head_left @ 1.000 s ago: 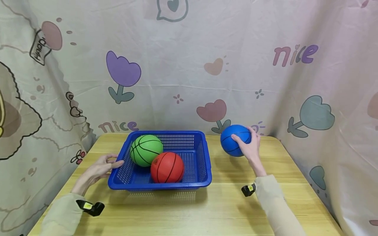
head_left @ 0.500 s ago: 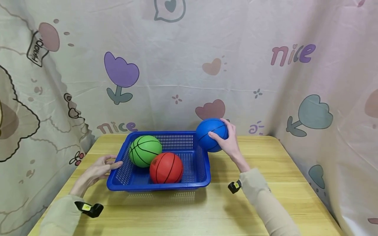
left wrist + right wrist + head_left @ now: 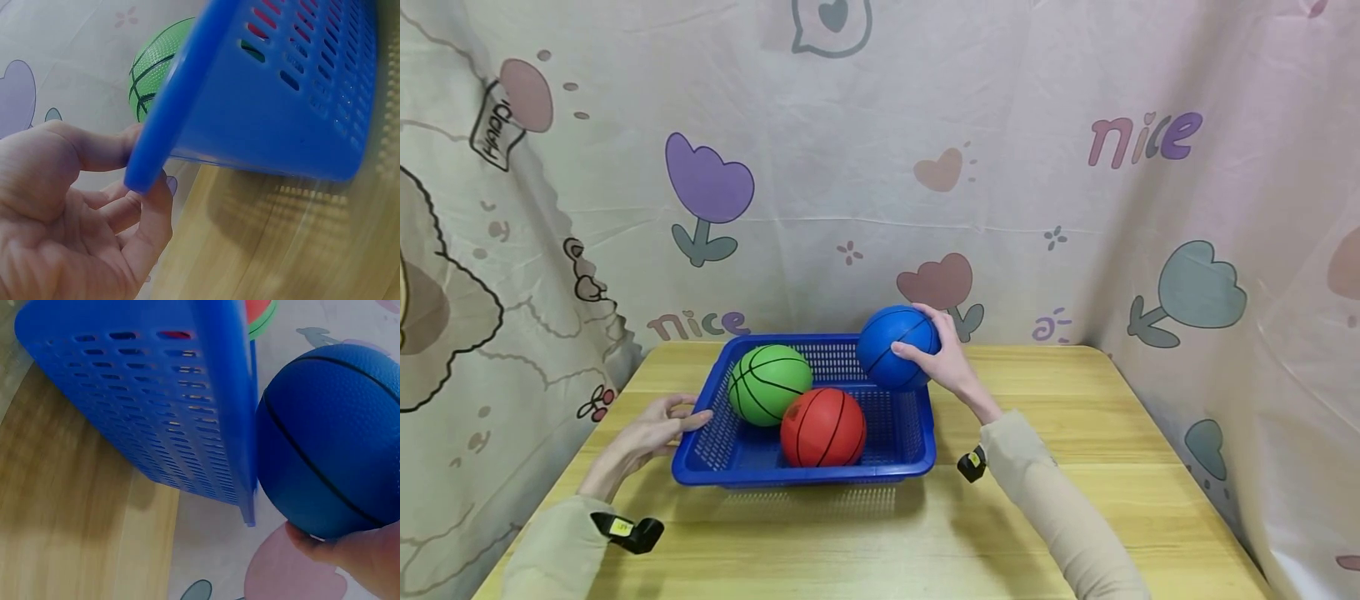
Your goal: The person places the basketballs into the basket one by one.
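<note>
A blue plastic basket point(image 3: 805, 476) with slotted sides holds a green ball point(image 3: 770, 385) and a red ball point(image 3: 823, 427), both lined like basketballs. My left hand point(image 3: 651, 429) grips its left rim, thumb on top and fingers beneath, as the left wrist view shows at the rim point(image 3: 164, 119). In my right hand point(image 3: 949, 354) is a blue ball point(image 3: 891, 348), held over the basket's back right part. The right wrist view shows the blue ball point(image 3: 331, 437) just past the basket's side wall point(image 3: 144, 394), with the thumb on it.
The basket stands on a light wooden table point(image 3: 1037, 500). Behind and at both sides hangs a pale curtain point(image 3: 850, 167) printed with flowers and words. Table surface extends to the right of the basket and in front of it.
My right hand has carried the blue ball leftward, from over the table right of the basket to over its back right part. The left hand keeps its grip on the rim.
</note>
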A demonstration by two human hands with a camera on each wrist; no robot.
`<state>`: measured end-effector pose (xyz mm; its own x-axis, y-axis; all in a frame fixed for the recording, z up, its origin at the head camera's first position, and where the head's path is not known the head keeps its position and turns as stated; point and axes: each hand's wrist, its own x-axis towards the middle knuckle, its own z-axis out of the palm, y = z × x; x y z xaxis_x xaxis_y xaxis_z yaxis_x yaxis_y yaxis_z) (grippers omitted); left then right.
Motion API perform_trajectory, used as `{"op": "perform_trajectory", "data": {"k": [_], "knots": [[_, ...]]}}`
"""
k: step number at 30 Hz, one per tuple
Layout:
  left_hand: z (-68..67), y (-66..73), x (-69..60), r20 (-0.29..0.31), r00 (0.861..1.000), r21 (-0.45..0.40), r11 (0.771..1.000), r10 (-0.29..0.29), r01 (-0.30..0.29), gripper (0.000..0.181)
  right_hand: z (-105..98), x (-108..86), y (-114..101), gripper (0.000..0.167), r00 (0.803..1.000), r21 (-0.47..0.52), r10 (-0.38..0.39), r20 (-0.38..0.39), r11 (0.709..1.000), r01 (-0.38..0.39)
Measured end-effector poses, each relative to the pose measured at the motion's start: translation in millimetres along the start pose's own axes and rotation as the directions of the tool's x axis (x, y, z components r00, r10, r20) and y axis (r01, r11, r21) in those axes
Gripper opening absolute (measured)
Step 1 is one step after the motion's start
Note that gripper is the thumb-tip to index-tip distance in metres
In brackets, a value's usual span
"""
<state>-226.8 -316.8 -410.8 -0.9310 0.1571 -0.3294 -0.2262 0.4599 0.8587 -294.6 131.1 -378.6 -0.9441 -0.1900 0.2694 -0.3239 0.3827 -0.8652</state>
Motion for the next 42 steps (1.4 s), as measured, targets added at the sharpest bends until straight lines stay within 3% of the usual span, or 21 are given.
{"op": "perform_trajectory", "data": {"k": [16,24,42], "knots": [[0.5,1.9,-1.3,-0.01,1.0,0.013,1.0,-0.007,0.008,0.077,25,13.2,8,0.075,0.992,-0.081,-0.041,0.117,0.995,0.051],[1.2,2.0,-1.4,-0.017,1.0,0.007,1.0,-0.001,0.002,0.078,34,19.5,13,0.074,0.988,-0.109,-0.021,0.15,0.993,0.037],[0.8,0.3,-1.9,0.004,1.0,-0.012,1.0,0.003,-0.003,0.078,42,24.9,22,0.071,0.989,-0.17,0.009,0.146,0.985,0.016]]}}
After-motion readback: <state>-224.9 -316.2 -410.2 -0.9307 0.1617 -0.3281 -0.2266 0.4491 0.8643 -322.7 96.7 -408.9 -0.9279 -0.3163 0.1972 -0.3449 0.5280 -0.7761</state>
